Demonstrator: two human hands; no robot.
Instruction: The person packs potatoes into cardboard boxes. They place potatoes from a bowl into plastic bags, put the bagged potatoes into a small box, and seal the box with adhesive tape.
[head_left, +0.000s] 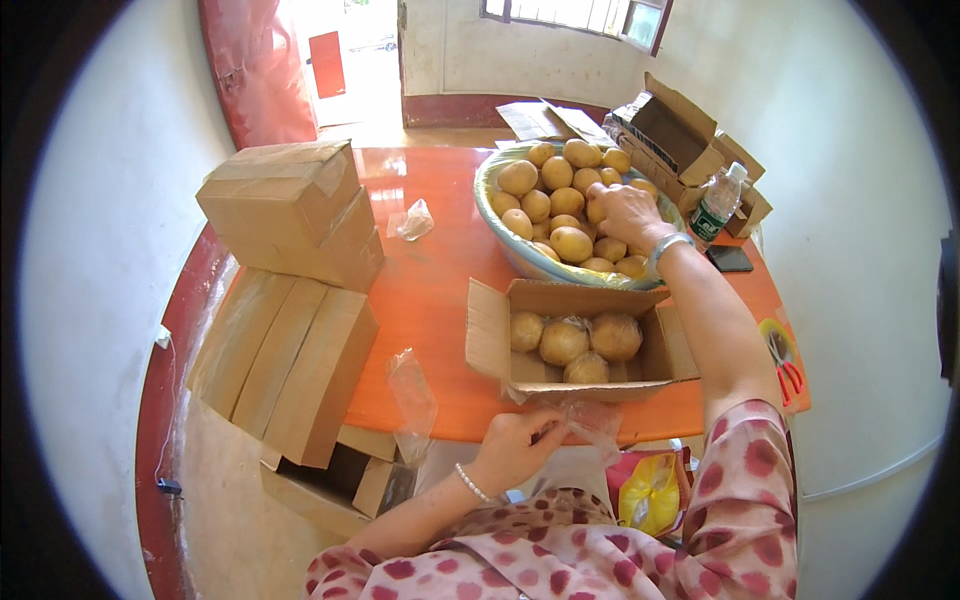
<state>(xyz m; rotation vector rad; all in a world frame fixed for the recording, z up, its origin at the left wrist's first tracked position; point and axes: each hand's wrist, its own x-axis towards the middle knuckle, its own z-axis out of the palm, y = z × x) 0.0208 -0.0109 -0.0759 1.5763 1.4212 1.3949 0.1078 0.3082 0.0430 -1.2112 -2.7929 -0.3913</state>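
My left hand (517, 446) pinches a thin clear plastic bag (596, 427) at the table's front edge. My right hand (626, 214) reaches into a wide basin (487, 214) heaped with round, light-brown potatoes (568, 201). Its fingers curl over a potato (596, 211) on the basin's right side, partly hiding it. Between my hands and the basin stands an open cardboard box (585, 388) with its flaps spread. Several potatoes (564, 343) wrapped in clear plastic lie inside it. A yellowish plastic liner (622, 282) shows along the basin's rim.
Closed cardboard boxes (277, 195) are stacked at the left. Clear plastic bags (412, 397) lie on the orange table (442, 300). At the right are a plastic bottle (718, 206), a phone (730, 259), tape (777, 336) and red-handled scissors (787, 375). Open boxes (675, 127) stand behind.
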